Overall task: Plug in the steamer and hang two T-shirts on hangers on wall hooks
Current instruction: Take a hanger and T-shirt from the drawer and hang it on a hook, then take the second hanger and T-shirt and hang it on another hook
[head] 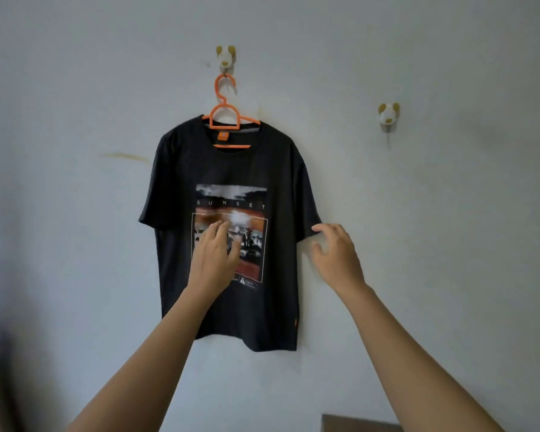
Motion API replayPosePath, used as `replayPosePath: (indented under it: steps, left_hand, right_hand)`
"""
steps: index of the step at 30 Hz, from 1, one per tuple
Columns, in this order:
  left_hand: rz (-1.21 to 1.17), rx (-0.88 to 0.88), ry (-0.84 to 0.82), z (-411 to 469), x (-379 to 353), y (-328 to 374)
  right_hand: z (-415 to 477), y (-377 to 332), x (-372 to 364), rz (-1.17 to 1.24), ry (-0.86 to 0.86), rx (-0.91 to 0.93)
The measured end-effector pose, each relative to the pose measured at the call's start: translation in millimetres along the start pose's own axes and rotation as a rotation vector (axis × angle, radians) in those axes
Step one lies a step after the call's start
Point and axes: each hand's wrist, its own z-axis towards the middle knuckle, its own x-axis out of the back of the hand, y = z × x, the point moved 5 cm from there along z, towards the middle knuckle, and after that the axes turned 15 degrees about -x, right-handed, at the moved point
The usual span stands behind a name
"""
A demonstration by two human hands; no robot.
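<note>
T-shirt [228, 169] hangs on hanger [223, 115]; left hand [215, 257], right hand [337, 257] spread, empty.

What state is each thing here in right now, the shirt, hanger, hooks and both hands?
Black T-shirt: hanging on the hanger, front outward.
Orange hanger: hung from the left hook.
Left hook: occupied.
Right hook: bare.
Left hand: open, over the shirt's print.
Right hand: open, beside the sleeve.

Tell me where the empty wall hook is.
In the head view, the empty hook sits on the wall, right of and lower than the hook holding the orange hanger.
</note>
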Motion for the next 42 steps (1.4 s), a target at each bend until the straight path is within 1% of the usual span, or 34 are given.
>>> replayPosePath:
  steps: [5,9,12,16,17,19,21,25,27,31,33,35,38,41,42]
  left_hand:
    - [-0.086,-0.002,-0.073,-53.2,4.6,62.9]
    - [-0.153,-0.007,-0.142,-119.8,-2.0,120.2]
    - [-0.226,0.043,-0.214,-182.1,-14.6,151.0]
    - [-0.285,0.136,-0.382,-277.4,-38.2,185.9]
    - [-0.309,0.166,-0.445,-310.3,-47.8,203.7]
    - [-0.339,0.196,-0.504,-349.8,-57.9,213.0]
    - [-0.369,0.243,-0.583,-399.5,-76.7,238.3]
    - [-0.398,0.314,-0.761,-507.4,-109.2,283.0]
    - [-0.391,0.344,-0.815,-560.9,-124.8,302.9]
    - [-0.383,0.395,-0.914,-661.0,-155.2,338.7]
    - [-0.379,0.418,-0.932,-710.4,-176.7,353.2]
    - [-0.354,0.408,-0.947,-739.3,-193.5,358.1]
    - [-0.307,0.397,-0.934,-778.7,-219.1,360.8]
    - [-0.271,0.347,-0.937,-799.5,-233.1,362.5]
    - [-0.262,0.331,-0.911,-802.4,-234.7,361.9]
  right_hand:
    - [-66.4,32.8,47.0,-0.014,-0.042,-0.059]
    - [-135.5,75.1,86.8,-0.016,-0.057,-0.144]
    - [-190.0,114.3,106.2,-0.014,-0.083,-0.222]
    - [-263.4,177.5,121.7,-0.066,-0.14,-0.348]
    - [-292.5,202.2,131.5,-0.083,-0.163,-0.404]
    - [-321.9,227.2,135.8,-0.083,-0.19,-0.432]
    - [-361.7,267.6,145.5,-0.121,-0.236,-0.503]
    - [-453.7,354.3,147.9,-0.193,-0.392,-0.631]
    - [-501.3,396.2,146.3,-0.214,-0.477,-0.672]
    - [-596.1,471.7,132.4,-0.256,-0.617,-0.703]
    - [-641.9,508.3,119.0,-0.264,-0.677,-0.705]
    - [-667.7,533.4,107.4,-0.276,-0.685,-0.695]
    - [-700.9,562.2,90.1,-0.282,-0.655,-0.638]
    - [-716.2,576.7,79.1,-0.316,-0.527,-0.532]
    - [-716.0,577.7,78.2,-0.326,-0.481,-0.515]
